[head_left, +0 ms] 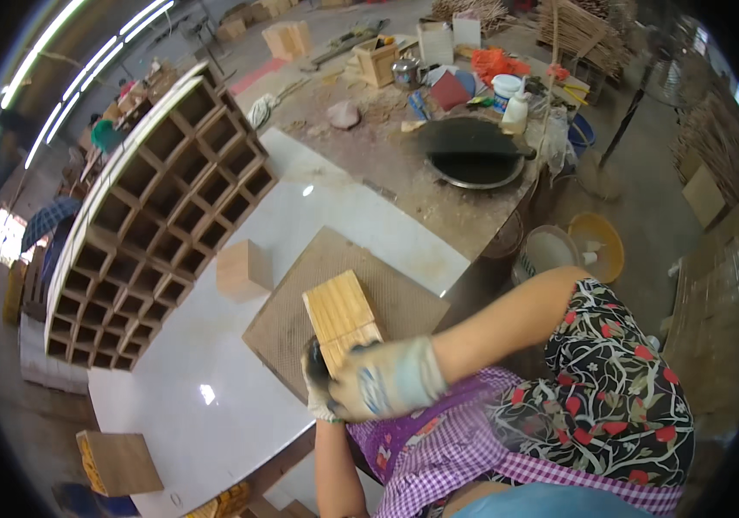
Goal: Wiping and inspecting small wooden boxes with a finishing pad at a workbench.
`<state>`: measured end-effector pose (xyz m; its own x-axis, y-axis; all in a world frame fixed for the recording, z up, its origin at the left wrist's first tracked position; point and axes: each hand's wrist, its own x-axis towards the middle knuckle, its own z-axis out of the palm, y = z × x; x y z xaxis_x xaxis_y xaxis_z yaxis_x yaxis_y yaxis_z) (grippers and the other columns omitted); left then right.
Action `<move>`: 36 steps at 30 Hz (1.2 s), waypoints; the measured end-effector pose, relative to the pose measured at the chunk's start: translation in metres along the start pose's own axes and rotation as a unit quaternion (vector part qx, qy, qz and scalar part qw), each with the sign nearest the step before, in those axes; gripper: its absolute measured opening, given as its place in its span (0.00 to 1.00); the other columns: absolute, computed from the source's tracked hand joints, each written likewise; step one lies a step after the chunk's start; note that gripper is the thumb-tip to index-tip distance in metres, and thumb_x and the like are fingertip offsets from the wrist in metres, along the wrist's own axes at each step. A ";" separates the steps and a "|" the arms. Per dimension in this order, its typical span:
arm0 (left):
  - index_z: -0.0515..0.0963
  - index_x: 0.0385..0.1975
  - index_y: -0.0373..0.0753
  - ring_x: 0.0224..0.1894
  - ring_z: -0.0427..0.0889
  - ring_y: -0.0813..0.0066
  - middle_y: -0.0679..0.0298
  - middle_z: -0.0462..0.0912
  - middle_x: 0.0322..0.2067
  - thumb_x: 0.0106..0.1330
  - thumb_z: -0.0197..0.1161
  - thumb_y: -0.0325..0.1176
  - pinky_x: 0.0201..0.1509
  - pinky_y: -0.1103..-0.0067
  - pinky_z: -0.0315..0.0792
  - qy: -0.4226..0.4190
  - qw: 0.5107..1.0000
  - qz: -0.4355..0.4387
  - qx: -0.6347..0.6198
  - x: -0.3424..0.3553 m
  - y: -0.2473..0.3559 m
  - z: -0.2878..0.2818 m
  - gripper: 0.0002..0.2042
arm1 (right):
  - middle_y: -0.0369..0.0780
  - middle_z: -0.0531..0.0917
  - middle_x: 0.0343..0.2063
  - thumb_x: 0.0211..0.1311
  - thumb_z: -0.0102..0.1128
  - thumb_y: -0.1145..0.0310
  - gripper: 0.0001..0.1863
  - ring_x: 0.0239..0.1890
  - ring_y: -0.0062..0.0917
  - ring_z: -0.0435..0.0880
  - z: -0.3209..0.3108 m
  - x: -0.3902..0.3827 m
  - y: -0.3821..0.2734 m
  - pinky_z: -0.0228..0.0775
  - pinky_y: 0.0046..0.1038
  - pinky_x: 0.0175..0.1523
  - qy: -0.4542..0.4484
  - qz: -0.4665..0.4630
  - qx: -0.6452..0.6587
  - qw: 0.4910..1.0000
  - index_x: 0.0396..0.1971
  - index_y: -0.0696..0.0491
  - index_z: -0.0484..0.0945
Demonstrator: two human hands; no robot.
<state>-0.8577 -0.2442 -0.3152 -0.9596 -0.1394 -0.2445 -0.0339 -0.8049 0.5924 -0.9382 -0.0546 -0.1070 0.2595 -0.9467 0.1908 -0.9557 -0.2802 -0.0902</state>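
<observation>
A pale wooden box (339,308) with a seam across its top is held tilted over a textured brown board (287,315) on the white table. My left hand (316,380), in a white work glove with dark-coated fingers, grips the box's near left side. My right hand (391,380), in a similar glove, lies across the near end with its fingers curled round the wood. Slight motion blur and the right glove hide part of the near end. Beyond the board's left corner stands another wooden box (244,269).
A large rack of square wooden compartments (167,207) leans at the left. One wooden box (119,464) sits at the near left table edge. Farther off are a black round pan (477,151), a white bottle (516,112) and a metal pot (406,72). Buckets (596,246) stand at the right.
</observation>
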 end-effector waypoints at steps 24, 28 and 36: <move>0.70 0.57 0.38 0.52 0.76 0.65 0.60 0.76 0.53 0.65 0.63 0.40 0.60 0.71 0.71 0.043 0.968 0.126 0.213 0.003 -0.008 0.034 0.23 | 0.40 0.81 0.26 0.56 0.57 0.65 0.10 0.33 0.31 0.84 0.000 -0.009 -0.012 0.77 0.32 0.33 0.004 -0.073 0.068 0.995 0.34 0.54 0.79; 0.71 0.54 0.34 0.52 0.77 0.64 0.58 0.77 0.50 0.61 0.60 0.17 0.58 0.74 0.71 0.039 0.940 0.176 0.290 0.003 -0.002 0.039 0.20 | 0.40 0.81 0.36 0.57 0.57 0.59 0.21 0.35 0.30 0.84 -0.015 -0.029 0.007 0.78 0.32 0.39 -0.018 0.034 0.011 0.999 0.50 0.50 0.77; 0.74 0.50 0.31 0.50 0.77 0.56 0.52 0.79 0.47 0.61 0.60 0.19 0.57 0.69 0.70 0.029 0.811 0.276 0.515 -0.002 0.009 0.075 0.16 | 0.44 0.82 0.35 0.58 0.61 0.62 0.11 0.39 0.34 0.84 -0.014 -0.032 0.123 0.77 0.34 0.46 0.145 0.273 -0.123 0.943 0.39 0.49 0.80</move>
<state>-0.8766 -0.2076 -0.2521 -0.8942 -0.3652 0.2591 0.1533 0.2940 0.9434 -1.0658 -0.0568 -0.1101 -0.2953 -0.8459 0.4442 -0.9484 0.3156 -0.0297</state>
